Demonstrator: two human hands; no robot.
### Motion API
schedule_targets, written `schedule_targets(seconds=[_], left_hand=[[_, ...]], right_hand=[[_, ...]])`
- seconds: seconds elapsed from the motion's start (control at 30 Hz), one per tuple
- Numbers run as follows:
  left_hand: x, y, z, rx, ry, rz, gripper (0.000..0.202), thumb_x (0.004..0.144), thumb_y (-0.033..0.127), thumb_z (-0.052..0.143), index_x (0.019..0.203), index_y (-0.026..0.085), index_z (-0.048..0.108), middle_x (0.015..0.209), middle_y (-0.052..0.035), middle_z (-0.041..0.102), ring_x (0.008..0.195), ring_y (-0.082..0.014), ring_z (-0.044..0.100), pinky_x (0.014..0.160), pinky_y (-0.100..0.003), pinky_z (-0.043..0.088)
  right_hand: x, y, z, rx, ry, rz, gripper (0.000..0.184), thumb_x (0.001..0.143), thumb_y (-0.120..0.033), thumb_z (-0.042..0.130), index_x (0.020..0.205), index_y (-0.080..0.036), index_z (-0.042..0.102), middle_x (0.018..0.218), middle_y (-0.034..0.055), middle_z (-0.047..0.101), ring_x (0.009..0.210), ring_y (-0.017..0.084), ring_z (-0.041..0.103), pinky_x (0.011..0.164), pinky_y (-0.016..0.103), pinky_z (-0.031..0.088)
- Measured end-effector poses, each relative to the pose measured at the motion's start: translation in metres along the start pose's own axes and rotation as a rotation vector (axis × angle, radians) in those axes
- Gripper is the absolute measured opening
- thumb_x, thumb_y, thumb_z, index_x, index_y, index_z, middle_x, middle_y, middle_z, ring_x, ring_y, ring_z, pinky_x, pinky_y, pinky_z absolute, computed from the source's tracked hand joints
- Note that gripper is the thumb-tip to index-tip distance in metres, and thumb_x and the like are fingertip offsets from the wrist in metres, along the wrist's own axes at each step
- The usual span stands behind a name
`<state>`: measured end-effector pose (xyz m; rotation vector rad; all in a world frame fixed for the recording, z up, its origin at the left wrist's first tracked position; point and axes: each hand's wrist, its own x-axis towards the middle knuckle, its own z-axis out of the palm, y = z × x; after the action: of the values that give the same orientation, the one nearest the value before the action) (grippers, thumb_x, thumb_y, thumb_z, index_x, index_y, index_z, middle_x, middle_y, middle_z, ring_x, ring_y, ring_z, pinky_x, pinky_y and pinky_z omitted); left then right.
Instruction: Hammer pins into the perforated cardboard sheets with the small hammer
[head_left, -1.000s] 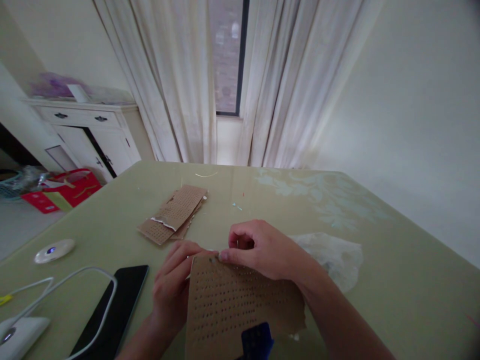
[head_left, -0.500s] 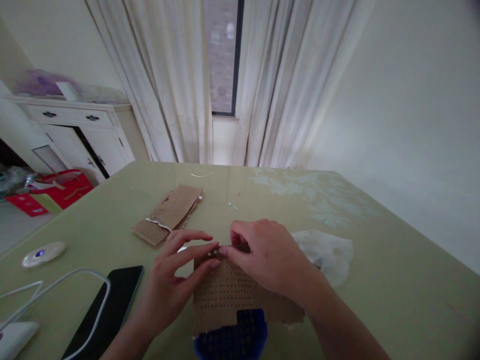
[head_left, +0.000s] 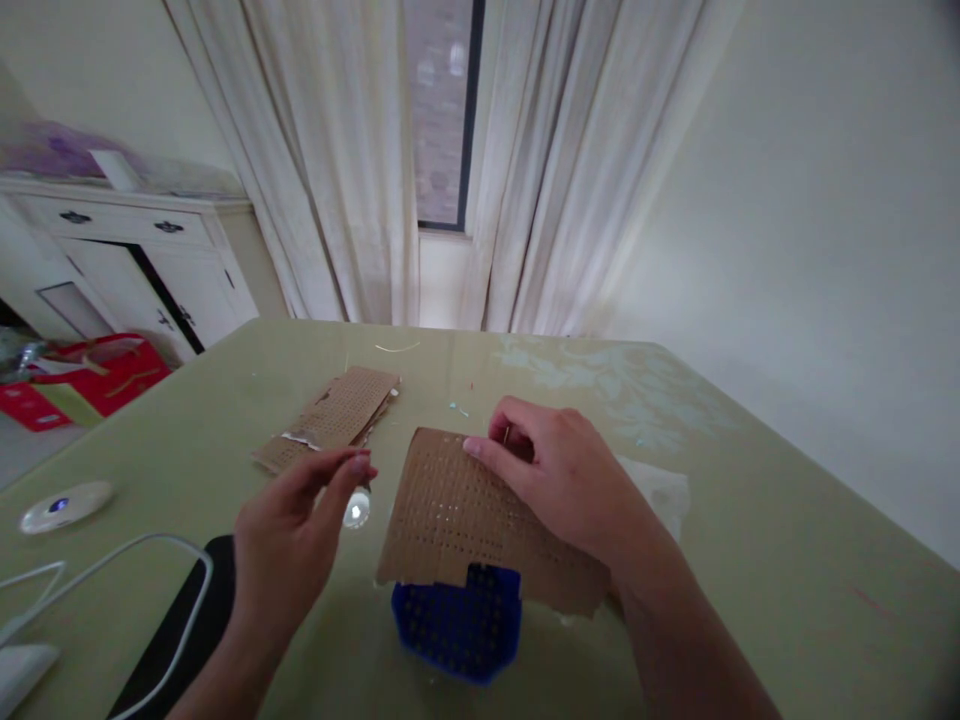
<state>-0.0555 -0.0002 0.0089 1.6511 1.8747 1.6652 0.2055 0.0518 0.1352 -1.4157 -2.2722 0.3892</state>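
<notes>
Cardboard (head_left: 459,512) no longer meets the left fingers (head_left: 341,490).

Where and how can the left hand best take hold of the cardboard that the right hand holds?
The cardboard is a thin sheet, so a pinch at its uncovered left edge, from the left, seems best: the left hand is on that side, and the right hand grips the far edge.
</notes>
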Motion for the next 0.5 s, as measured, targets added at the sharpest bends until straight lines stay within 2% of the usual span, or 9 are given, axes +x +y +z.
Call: schedule_targets(seconds=[0.07, 0.1, 0.13, 0.23, 0.37, 0.5], left_hand=[[0.018, -0.021, 0.010, 0.132, -0.332, -0.162, 0.029, 0.096, 0.045, 0.064, 0.098, 0.021, 0.080, 0.084, -0.0042, 0.084, 0.078, -0.0249, 0.079, 0.073, -0.033, 0.059], [0.024, -0.030, 0.014, 0.294, -0.483, -0.205, 0.028, 0.096, 0.043, 0.063, 0.096, 0.021, 0.080, 0.086, -0.0052, 0.085, 0.081, -0.0256, 0.079, 0.074, -0.033, 0.057], [0.027, -0.038, 0.017, 0.429, -0.547, -0.224, 0.027, 0.097, 0.040, 0.060, 0.096, 0.021, 0.080, 0.090, -0.0065, 0.085, 0.086, -0.0269, 0.080, 0.077, -0.034, 0.056], [0.027, -0.047, 0.025, 0.595, -0.575, -0.248, 0.021, 0.095, 0.028, 0.058, 0.099, 0.020, 0.077, 0.097, -0.0103, 0.085, 0.093, -0.0304, 0.079, 0.078, -0.034, 0.051], [0.021, -0.040, 0.029, 0.642, -0.567, -0.247, 0.021, 0.094, 0.018, 0.058, 0.108, 0.020, 0.074, 0.101, -0.0119, 0.084, 0.099, -0.0306, 0.079, 0.078, -0.033, 0.050], [0.022, -0.035, 0.026, 0.652, -0.569, -0.214, 0.023, 0.094, 0.014, 0.056, 0.107, 0.020, 0.074, 0.108, -0.0154, 0.083, 0.103, -0.0337, 0.078, 0.082, -0.037, 0.051]], right_hand=[[0.001, 0.006, -0.006, 0.067, -0.013, -0.015, 0.024, 0.101, -0.039, 0.074, 0.085, -0.022, 0.069, 0.077, -0.0007, 0.074, 0.071, 0.016, 0.063, 0.066, 0.030, 0.036], [0.001, 0.008, -0.007, 0.106, -0.038, -0.030, 0.022, 0.101, -0.037, 0.074, 0.086, -0.022, 0.070, 0.077, -0.0011, 0.074, 0.072, 0.016, 0.064, 0.067, 0.029, 0.037], [0.002, 0.010, -0.007, 0.146, -0.068, -0.044, 0.020, 0.101, -0.035, 0.074, 0.087, -0.021, 0.070, 0.078, -0.0015, 0.073, 0.072, 0.016, 0.064, 0.067, 0.029, 0.038], [0.006, 0.015, -0.003, 0.230, -0.120, -0.069, 0.012, 0.100, -0.028, 0.072, 0.091, -0.021, 0.070, 0.078, -0.0025, 0.072, 0.073, 0.015, 0.064, 0.068, 0.028, 0.040], [0.007, 0.015, 0.002, 0.282, -0.146, -0.089, 0.007, 0.099, -0.024, 0.070, 0.093, -0.021, 0.069, 0.078, -0.0036, 0.070, 0.072, 0.014, 0.063, 0.067, 0.028, 0.041], [0.007, 0.013, 0.003, 0.320, -0.185, -0.101, 0.007, 0.099, -0.024, 0.070, 0.093, -0.021, 0.069, 0.075, -0.0043, 0.068, 0.069, 0.013, 0.061, 0.065, 0.028, 0.041]])
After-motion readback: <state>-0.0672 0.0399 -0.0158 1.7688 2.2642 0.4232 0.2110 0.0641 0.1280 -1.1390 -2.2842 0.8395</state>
